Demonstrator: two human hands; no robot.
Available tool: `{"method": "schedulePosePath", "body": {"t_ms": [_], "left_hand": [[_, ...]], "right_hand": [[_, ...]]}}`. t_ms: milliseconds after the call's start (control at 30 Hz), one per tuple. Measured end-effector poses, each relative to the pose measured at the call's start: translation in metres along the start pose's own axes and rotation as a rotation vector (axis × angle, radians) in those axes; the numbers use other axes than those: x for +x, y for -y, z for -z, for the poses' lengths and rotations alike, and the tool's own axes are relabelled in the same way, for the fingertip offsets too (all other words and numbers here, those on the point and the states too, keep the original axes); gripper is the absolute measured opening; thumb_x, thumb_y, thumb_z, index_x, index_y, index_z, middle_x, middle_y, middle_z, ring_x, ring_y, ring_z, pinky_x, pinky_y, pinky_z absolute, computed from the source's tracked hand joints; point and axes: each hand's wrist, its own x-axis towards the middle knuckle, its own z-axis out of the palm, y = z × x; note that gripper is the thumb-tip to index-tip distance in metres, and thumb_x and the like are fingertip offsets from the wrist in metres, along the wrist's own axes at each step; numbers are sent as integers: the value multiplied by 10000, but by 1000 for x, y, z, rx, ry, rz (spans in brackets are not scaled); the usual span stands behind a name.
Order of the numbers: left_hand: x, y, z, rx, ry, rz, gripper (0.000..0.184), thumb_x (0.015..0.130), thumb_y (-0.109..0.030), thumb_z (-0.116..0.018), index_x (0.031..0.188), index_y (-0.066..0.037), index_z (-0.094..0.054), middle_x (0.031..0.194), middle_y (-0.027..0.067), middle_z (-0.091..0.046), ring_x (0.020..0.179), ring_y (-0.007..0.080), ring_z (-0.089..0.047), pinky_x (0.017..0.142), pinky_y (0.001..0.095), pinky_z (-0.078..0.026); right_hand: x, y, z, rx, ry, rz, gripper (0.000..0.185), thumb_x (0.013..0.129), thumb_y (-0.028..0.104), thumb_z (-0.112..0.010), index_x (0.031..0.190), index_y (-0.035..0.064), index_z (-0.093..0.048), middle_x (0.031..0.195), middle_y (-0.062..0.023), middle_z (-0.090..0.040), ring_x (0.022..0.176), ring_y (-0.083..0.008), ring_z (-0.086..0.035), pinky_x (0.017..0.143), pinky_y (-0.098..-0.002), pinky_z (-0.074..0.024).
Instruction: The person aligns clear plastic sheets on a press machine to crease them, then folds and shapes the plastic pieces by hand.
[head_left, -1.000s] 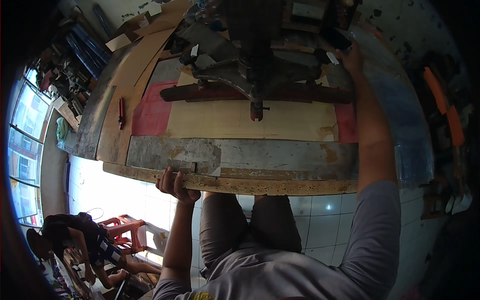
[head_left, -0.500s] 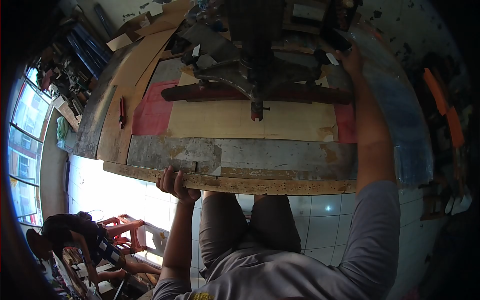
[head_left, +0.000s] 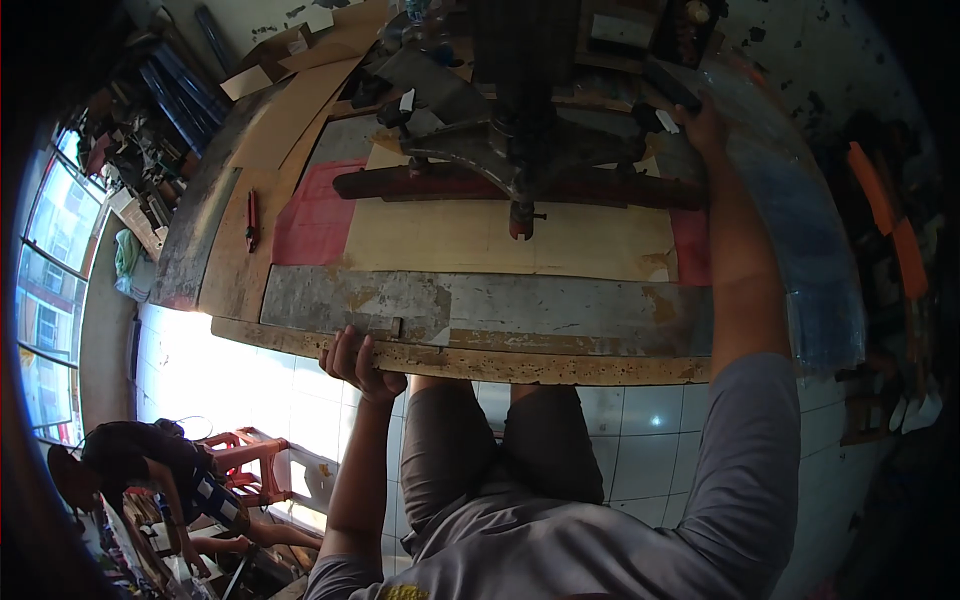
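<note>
At the front of the worktable, my left hand (head_left: 362,368) is closed around the worn wooden edge (head_left: 540,368), fingers on top. My right hand (head_left: 706,130) reaches far forward on the right, its fingers closed at the end of a black bar-like handle (head_left: 672,86); its grip is partly hidden. Between my arms stands a dark metal press (head_left: 520,150) with spread arms and a long red-brown bar (head_left: 430,186) across it. Under the bar lies a cream sheet (head_left: 500,240), with a red sheet (head_left: 315,215) showing at its left, on a scuffed grey metal plate (head_left: 350,298).
A red cutter knife (head_left: 252,220) lies on the table's left side beside cardboard pieces (head_left: 295,125). Clear plastic sheeting (head_left: 815,250) covers the right side. Lower left, another person (head_left: 150,470) bends beside a red stool (head_left: 262,470).
The view has shifted slightly, so the table and press appear a little further right. Both hands keep their places, and the other person has bent slightly differently.
</note>
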Motion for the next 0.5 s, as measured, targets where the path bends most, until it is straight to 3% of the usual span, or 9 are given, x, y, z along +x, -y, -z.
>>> {"method": "schedulePosePath", "body": {"t_ms": [233, 333, 500], "left_hand": [[0, -1, 0, -56, -10, 36, 533, 1054, -490, -285, 1262, -109, -594, 1321, 161, -584, 1238, 327, -517, 1085, 515, -311], [3, -2, -1, -78, -12, 44, 530, 1048, -486, -298, 1268, -110, -599, 1318, 159, -590, 1240, 327, -519, 1084, 514, -310], [1, -1, 3, -104, 15, 57, 527, 1034, -465, -323, 1279, -106, -622, 1320, 157, -597, 1257, 331, -517, 1087, 518, -303]], "right_hand": [[-16, 3, 43, -308, 58, 32, 790, 922, 560, -656, 1525, 105, -428, 1473, -221, -529, 1414, -402, -455, 1170, -558, -314], [-37, -25, 77, -420, 180, -78, 831, 950, 640, -554, 1569, 117, -371, 1566, -254, -413, 1479, -426, -353, 1204, -545, -277], [-93, -106, 150, -358, 344, -198, 978, 960, 757, -396, 1606, 35, -264, 1627, -278, -303, 1518, -451, -264, 1241, -505, -235]]}}
